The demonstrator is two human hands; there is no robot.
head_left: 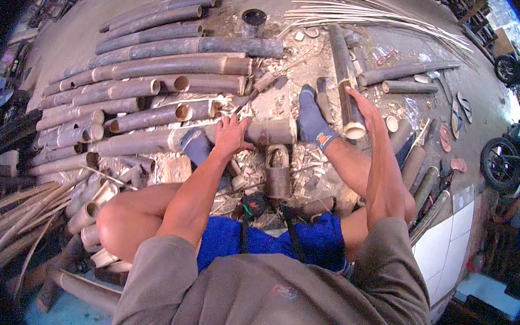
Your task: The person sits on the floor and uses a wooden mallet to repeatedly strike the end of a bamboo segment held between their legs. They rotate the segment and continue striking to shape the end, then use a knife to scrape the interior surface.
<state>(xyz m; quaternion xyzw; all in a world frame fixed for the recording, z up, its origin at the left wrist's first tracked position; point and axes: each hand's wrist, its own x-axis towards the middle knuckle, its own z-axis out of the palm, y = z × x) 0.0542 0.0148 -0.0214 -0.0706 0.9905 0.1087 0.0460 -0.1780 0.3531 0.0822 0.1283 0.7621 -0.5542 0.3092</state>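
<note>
My left hand [231, 137] rests with spread fingers on a dark bamboo pole [271, 130] lying crosswise before me. Past my right foot, a long bamboo tube [341, 65] slants away, its pale cut end toward me. My right hand [365, 108] holds its side near that end; some of the fingers are hidden. Between my legs is a short bamboo piece [279, 179] with an opening cut in its side. Just beyond my left hand lies a slim tool with a brownish handle [263, 82], its kind unclear.
Many bamboo poles [157, 69] lie in rows at the left. Thin strips [369, 17] spread at the far right, more strips [30, 211] near left. Wood chips litter the floor. A dark can [253, 22] stands beyond. Sandals [456, 114] and a motorcycle [507, 160] are at right.
</note>
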